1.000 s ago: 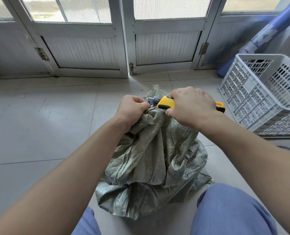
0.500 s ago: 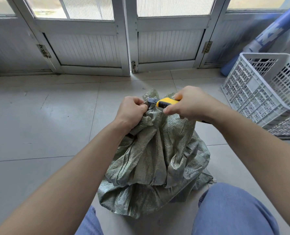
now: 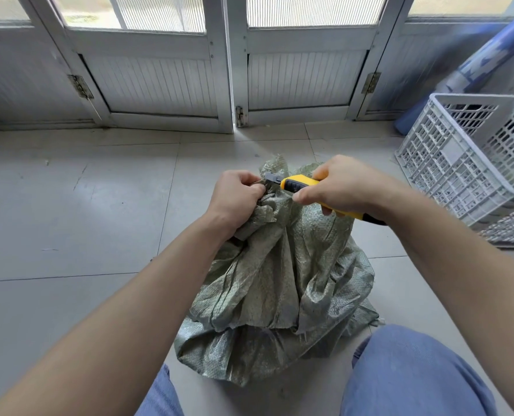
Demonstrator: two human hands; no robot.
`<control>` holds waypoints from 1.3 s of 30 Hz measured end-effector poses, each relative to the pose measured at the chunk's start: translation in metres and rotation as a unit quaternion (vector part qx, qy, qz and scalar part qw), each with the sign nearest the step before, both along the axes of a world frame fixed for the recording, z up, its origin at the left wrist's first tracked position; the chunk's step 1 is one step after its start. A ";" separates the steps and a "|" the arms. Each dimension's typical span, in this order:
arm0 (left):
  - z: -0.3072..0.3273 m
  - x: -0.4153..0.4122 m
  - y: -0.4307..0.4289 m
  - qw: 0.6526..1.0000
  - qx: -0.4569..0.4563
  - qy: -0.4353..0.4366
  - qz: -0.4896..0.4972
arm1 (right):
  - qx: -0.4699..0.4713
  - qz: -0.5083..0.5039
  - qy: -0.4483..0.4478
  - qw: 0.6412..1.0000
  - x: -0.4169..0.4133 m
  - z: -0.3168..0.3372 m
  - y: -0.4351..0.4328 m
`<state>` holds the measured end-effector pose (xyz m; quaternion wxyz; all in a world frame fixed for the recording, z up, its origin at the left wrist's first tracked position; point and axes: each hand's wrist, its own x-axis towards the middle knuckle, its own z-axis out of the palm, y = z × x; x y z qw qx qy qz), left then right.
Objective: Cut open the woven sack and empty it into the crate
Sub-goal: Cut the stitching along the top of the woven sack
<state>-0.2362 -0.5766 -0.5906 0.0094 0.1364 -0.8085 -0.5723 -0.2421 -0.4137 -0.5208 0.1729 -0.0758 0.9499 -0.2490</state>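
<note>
The woven sack (image 3: 279,280) is slumping on the floor (image 3: 99,205) just beyond the knees (image 3: 414,370), soft, crinkly and probably slippery. The left hand (image 3: 234,196) is clenching its bunched neck, fingers curled tight, likely the best hold. The right hand (image 3: 342,187) is gripping a yellow knife (image 3: 297,183), blade at the neck. The crate (image 3: 447,163) is standing well apart at right, open floor between.

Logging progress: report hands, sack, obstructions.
Left hand grips sack neck. Right hand holds knife, blade at neck, close to left hand. Crate stands right, apart.
</note>
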 end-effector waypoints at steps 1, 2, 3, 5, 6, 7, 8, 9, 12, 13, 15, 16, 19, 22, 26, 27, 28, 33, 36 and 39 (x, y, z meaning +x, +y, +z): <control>-0.001 0.000 -0.001 1.000 0.003 0.000 0.006 | 0.002 0.001 -0.003 1.000 0.000 0.001 0.000; -0.001 0.000 -0.002 1.000 0.005 0.000 0.011 | 0.002 0.003 -0.005 1.000 0.001 0.001 0.000; -0.001 -0.001 -0.002 1.000 0.005 0.001 0.012 | 0.001 0.001 -0.004 1.000 0.001 0.001 0.000; -0.001 0.000 -0.001 1.000 0.006 0.003 0.007 | -0.003 -0.009 0.003 1.000 0.001 0.000 -0.001; 0.000 0.000 0.000 1.000 0.007 0.003 0.004 | -0.003 -0.014 0.006 1.000 0.001 -0.001 -0.002; 0.000 0.001 0.001 1.000 0.008 0.004 0.002 | 0.000 -0.016 0.010 1.000 0.001 -0.002 -0.003; -0.001 0.001 0.001 1.000 0.009 0.003 0.000 | 0.004 -0.014 0.013 1.000 0.001 -0.003 -0.004; -0.001 0.002 0.002 1.000 0.009 0.004 0.000 | 0.009 -0.011 0.015 1.000 0.002 -0.003 -0.004; -0.004 0.002 0.001 1.000 0.006 0.004 0.009 | 0.009 -0.003 0.002 1.000 0.003 -0.001 -0.003; -0.004 0.002 0.000 1.000 0.005 0.004 0.012 | 0.010 -0.002 0.000 1.000 0.004 -0.001 -0.003; -0.006 0.001 -0.001 1.000 0.002 0.002 0.017 | 0.014 0.001 0.000 1.000 0.004 0.000 -0.002; -0.007 0.001 -0.001 1.000 0.001 0.001 0.019 | 0.015 0.002 -0.001 1.000 0.004 0.000 -0.002; -0.008 0.001 -0.002 1.000 -0.005 -0.003 0.026 | 0.012 0.005 -0.006 1.000 0.005 -0.001 -0.003; -0.008 0.002 -0.002 1.000 -0.003 -0.002 0.024 | 0.016 -0.002 -0.005 1.000 0.005 -0.004 -0.003; -0.005 0.005 -0.002 1.000 0.005 0.001 0.015 | 0.030 0.007 0.005 1.000 0.004 -0.008 -0.004; -0.005 0.005 -0.002 1.000 0.007 0.002 0.012 | 0.043 0.012 0.016 0.999 0.004 -0.008 -0.005; -0.004 0.006 -0.001 1.000 0.007 0.003 0.010 | 0.061 0.017 0.035 0.997 0.004 -0.010 -0.005; 0.001 0.006 0.001 1.000 -0.001 0.003 0.005 | 0.140 0.013 0.134 0.981 0.005 -0.016 -0.012; 0.003 0.007 0.001 1.000 -0.006 -0.002 0.000 | 0.146 -0.001 0.148 0.978 0.006 -0.018 -0.015; 0.005 0.007 -0.002 1.000 0.003 -0.004 -0.002 | 0.061 -0.027 0.067 0.996 0.005 -0.015 -0.015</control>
